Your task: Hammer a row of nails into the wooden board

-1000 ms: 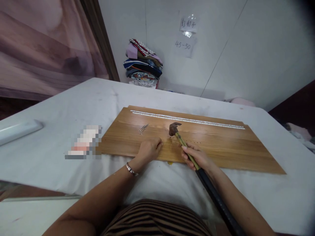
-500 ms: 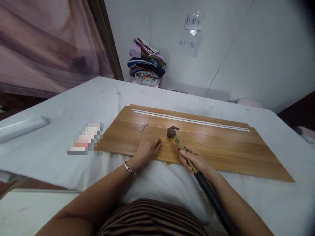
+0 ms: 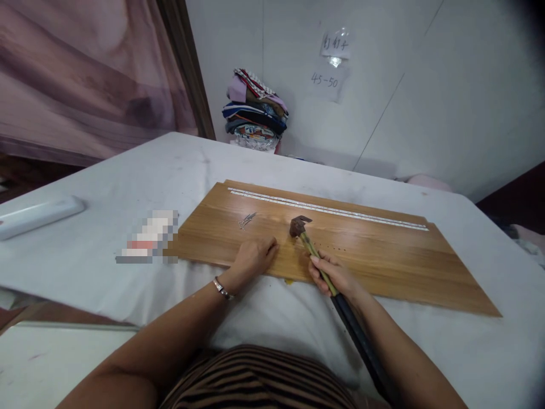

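White cloth covers the surface (image 3: 128,187), with a wooden board (image 3: 383,267) lying on it. Right hand (image 3: 334,274) grips a hammer (image 3: 309,241) (head over the board); left hand (image 3: 253,257) rests loosely curled on the board's near edge, holding nothing visible, near loose nails (image 3: 246,221).

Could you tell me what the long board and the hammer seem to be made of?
The long brown board looks like glossy varnished or laminated wood, with visible grain and glare. The hammer in the right hand has a dull, rusty-looking metal head; its yellowish shaft may be wood, with a black grip.
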{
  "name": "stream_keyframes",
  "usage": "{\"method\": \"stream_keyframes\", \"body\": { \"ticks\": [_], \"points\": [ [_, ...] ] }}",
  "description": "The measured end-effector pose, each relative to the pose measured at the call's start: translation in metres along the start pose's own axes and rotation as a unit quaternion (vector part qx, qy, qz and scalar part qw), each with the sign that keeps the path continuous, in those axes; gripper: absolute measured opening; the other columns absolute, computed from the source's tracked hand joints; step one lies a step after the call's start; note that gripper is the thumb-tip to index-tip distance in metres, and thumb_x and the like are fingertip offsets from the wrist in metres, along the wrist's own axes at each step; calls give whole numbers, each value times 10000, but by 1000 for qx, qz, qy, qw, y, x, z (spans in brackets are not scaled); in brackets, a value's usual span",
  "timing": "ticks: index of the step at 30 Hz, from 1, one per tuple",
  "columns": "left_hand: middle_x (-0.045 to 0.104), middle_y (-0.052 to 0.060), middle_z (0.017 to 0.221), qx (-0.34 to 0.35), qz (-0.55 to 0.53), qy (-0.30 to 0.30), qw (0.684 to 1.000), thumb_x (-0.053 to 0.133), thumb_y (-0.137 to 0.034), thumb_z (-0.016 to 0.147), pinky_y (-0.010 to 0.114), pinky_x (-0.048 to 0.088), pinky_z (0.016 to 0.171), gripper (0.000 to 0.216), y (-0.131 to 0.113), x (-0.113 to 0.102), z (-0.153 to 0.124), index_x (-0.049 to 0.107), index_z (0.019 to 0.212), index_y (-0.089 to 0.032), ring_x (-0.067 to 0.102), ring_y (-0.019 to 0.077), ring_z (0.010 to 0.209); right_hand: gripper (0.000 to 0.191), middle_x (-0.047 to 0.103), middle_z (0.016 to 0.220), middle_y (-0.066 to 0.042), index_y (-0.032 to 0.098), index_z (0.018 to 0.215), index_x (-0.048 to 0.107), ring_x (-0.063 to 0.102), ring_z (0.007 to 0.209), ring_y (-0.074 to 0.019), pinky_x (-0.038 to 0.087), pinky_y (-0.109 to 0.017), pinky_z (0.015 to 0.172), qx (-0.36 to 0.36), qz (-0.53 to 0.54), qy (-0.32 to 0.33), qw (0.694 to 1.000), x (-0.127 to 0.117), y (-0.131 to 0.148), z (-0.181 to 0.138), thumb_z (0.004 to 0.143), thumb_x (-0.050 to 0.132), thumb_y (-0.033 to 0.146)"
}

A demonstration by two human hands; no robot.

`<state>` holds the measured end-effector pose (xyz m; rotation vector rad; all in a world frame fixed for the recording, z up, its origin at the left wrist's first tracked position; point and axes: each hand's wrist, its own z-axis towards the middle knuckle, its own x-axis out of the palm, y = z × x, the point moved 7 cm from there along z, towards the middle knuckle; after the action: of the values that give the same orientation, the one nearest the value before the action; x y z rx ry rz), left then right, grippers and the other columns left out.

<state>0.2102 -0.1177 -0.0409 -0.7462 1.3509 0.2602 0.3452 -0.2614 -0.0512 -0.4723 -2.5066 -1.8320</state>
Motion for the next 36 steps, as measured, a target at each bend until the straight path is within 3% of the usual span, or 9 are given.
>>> {"method": "stream_keyframes", "body": {
  "ticks": [9, 24, 31, 36],
  "points": [
    [744, 58, 912, 11, -38, -18, 999, 490, -286, 1005, 299, 453, 761, 212, 1, 0, 0, 660, 898, -219, 682, 209, 871, 513, 500, 559, 97, 228, 752, 470, 361, 327, -36, 301, -186, 293, 22, -45, 0, 999, 4, 24, -7, 762, 723, 674],
    [757, 58, 923, 1, -6, -5, 1000, 481, -315, 1022, 296, 445, 741, 229, 1, 1, 0, 667, 927, -222, 697, 217, 876, 553, 484, 556, 102, 232, 763, 458, 366, 335, -39, 293, -188, 299, 34, -58, 18, 998, 4, 15, -2, 735, 718, 719],
    [756, 61, 919, 2, -14, -10, 1000, 478, -308, 1023, 296, 448, 751, 238, -3, -4, -2, 667, 911, -219, 694, 215, 869, 542, 498, 572, 112, 231, 908, 508, 369, 328, -45, 289, -186, 294, 48, -45, 10, 998, 1, 15, -3, 719, 746, 679],
    [751, 59, 893, -4, -15, -6, 1000, 476, -323, 1020, 296, 442, 736, 243, -1, -2, -1, 666, 911, -217, 689, 215, 843, 561, 489, 554, 114, 230, 869, 491, 370, 318, -45, 291, -191, 284, 49, -42, 26, 998, 3, 13, 0, 692, 759, 691]
  ]
}}
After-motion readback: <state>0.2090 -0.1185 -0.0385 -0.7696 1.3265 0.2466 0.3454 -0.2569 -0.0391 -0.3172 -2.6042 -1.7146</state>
